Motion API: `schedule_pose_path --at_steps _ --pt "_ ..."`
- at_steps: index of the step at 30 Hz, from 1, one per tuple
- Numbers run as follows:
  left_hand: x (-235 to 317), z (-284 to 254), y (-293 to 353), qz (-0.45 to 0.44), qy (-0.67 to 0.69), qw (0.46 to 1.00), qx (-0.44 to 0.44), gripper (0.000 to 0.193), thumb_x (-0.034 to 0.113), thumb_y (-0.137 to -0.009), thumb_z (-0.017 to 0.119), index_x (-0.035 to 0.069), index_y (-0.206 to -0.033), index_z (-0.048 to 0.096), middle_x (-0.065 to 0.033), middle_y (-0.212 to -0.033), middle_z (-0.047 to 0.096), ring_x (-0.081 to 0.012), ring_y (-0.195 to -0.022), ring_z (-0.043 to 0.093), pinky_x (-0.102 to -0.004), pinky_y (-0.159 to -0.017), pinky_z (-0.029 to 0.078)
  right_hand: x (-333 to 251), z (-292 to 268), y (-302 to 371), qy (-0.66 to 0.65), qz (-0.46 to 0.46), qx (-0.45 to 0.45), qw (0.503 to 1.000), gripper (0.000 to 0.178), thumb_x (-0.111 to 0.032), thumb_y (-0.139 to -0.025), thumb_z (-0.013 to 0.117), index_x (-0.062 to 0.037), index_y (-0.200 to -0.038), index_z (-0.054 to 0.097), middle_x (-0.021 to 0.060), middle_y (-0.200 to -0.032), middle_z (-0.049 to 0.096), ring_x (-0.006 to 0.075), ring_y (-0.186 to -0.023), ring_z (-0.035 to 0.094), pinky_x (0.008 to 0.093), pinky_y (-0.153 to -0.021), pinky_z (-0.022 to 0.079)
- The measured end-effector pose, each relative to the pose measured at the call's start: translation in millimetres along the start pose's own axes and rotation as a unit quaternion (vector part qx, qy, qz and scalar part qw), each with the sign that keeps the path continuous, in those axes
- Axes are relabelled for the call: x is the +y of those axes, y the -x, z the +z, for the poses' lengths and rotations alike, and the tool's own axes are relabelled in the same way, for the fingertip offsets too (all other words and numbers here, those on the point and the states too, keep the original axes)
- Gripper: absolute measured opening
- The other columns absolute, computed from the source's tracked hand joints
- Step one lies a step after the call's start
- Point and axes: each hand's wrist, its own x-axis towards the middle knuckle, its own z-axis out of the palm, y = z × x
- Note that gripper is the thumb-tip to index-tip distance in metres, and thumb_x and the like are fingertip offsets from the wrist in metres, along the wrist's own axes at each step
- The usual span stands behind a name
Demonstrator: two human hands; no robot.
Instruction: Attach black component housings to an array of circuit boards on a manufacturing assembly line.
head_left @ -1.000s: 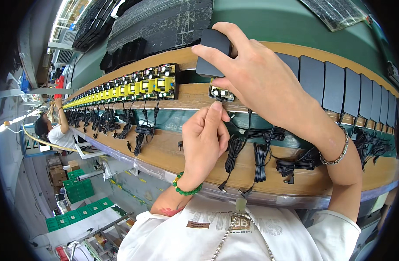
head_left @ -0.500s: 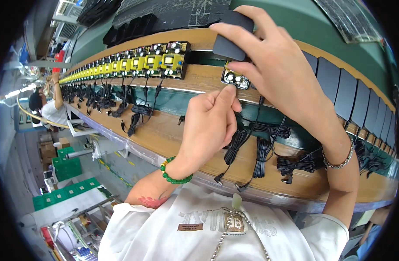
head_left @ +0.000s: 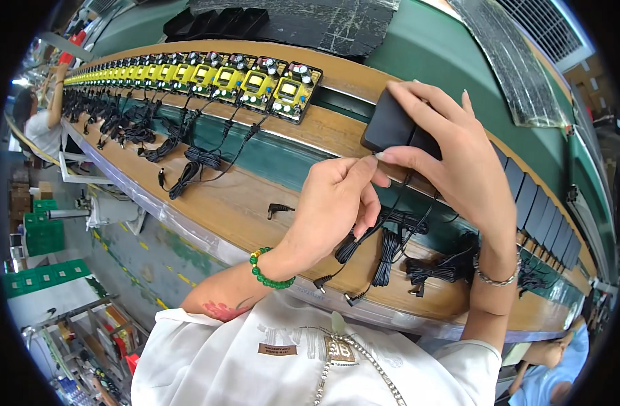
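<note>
My right hand (head_left: 452,152) is closed over a black plastic adapter casing (head_left: 389,122), its fingers across the top and its thumb at the lower edge. The circuit board at this spot is hidden under the casing. My left hand (head_left: 340,196) has its thumb and forefinger pinched together at the casing's lower corner, touching my right thumb; what they hold, if anything, is hidden. Black cords (head_left: 387,254), bundled and with angled plugs, hang below both hands. Left of the casing, a long row of open adapters with yellow transformers (head_left: 289,90) lies on the wooden rail, each with its cord.
Closed black adapters (head_left: 526,196) line the rail to the right. A green belt (head_left: 425,44) runs behind, carrying black trays (head_left: 218,24) and a scratched dark sheet (head_left: 303,24). Other people sit at the far left and lower right (head_left: 560,362).
My right hand has lowered the tilted casing onto the open board, covering it. My left hand stays pinched at its lower edge. The whole view has shifted and turned slightly.
</note>
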Motion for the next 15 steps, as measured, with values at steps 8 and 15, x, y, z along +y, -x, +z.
schedule_pose_path --at_steps 8,15 --pt "3.6 -3.6 10.1 0.098 -0.25 0.963 -0.014 0.023 0.014 -0.101 0.053 -0.005 -0.094 0.064 -0.0123 -0.071 0.067 -0.0215 -0.059 0.058 -0.0338 -0.06 0.051 -16.9 -33.1 -44.5 0.113 0.047 -0.182 0.976 0.062 -0.012 -0.07 0.085 0.0047 -0.126 0.065 0.0147 -0.108 0.07 0.0339 -0.097 0.061 0.0441 -0.112 0.041" --pt "98.7 -60.5 -21.8 0.413 -0.559 0.673 0.254 0.014 0.007 -0.089 0.065 -0.005 -0.082 0.066 -0.0163 -0.066 0.064 -0.0299 -0.057 0.057 -0.0408 -0.057 0.046 -36.0 -32.1 -45.3 0.154 0.114 -0.224 0.955 0.064 -0.013 -0.068 0.087 0.0072 -0.125 0.065 0.017 -0.102 0.071 0.0351 -0.089 0.06 0.037 -0.1 0.047"
